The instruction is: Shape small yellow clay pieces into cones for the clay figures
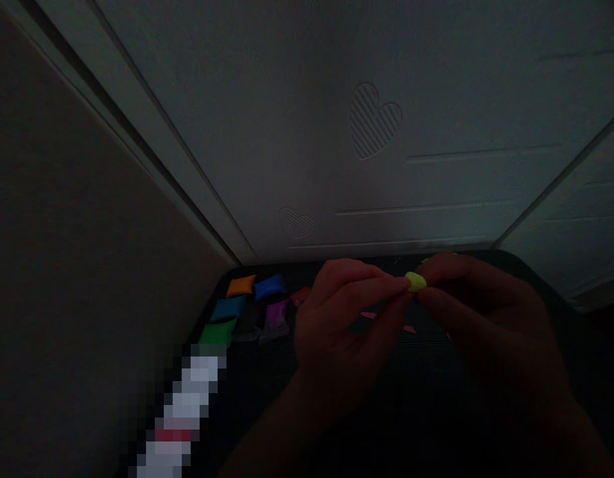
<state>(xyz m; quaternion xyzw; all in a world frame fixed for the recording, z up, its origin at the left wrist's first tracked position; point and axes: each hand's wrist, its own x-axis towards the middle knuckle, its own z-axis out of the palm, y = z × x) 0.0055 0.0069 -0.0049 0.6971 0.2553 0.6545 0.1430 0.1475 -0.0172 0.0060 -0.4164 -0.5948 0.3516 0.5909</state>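
hands (pixel 413 299) pinch yellow-green lump (pixel 415 281), mid-tray (pixel 545 279), clear of edges.

Pixelated strip (pixel 180 411) at lower left unreadable, pink bits (pixel 369 315) mostly hidden behind fingers (pixel 381 285), both forearms cut off by bottom edge

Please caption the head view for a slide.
Both hands, left hand and right hand, pinch a small yellow-green clay lump.

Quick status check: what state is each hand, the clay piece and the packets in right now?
Left hand: fingertips pinching the yellow-green clay piece.
Right hand: pinching the same piece from the other side.
Yellow-green clay piece: held above the dark tray.
Coloured clay packets: lying clustered on the tray, untouched.
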